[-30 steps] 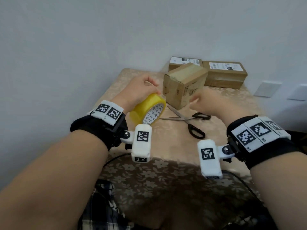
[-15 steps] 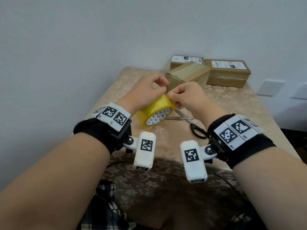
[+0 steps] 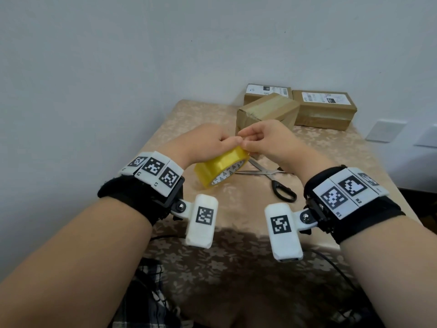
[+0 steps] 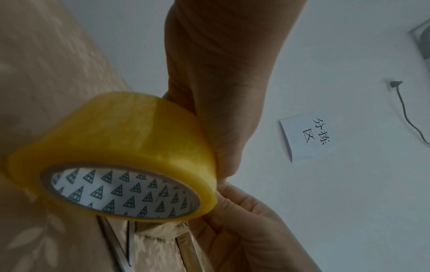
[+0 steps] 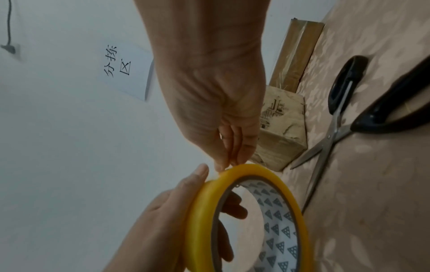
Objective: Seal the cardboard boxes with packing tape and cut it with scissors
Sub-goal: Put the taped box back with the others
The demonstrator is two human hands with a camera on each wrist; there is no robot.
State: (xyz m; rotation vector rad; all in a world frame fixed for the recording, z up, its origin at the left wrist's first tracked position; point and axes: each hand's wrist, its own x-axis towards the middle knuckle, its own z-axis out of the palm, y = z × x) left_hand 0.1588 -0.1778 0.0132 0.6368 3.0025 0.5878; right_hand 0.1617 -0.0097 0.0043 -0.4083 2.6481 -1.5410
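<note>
Early stage: left hand (image 3: 208,143) gripping tape roll (image 3: 221,169), right hand (image 3: 267,140) pinching at its rim for the end. No strip pulled; scissors (image 3: 272,178) untouched beside roll; nearest box (image 3: 267,112) behind roll, unsealed as far as visible.

Three cardboard boxes (image 3: 267,112), one yellow tape roll (image 3: 221,169), one pair of scissors (image 3: 272,178), two hands (image 3: 203,143)

Both forearms reached forward; my left hand (image 3: 208,144) gripped, my right hand (image 3: 269,140) pinched, fingertips meeting.
</note>
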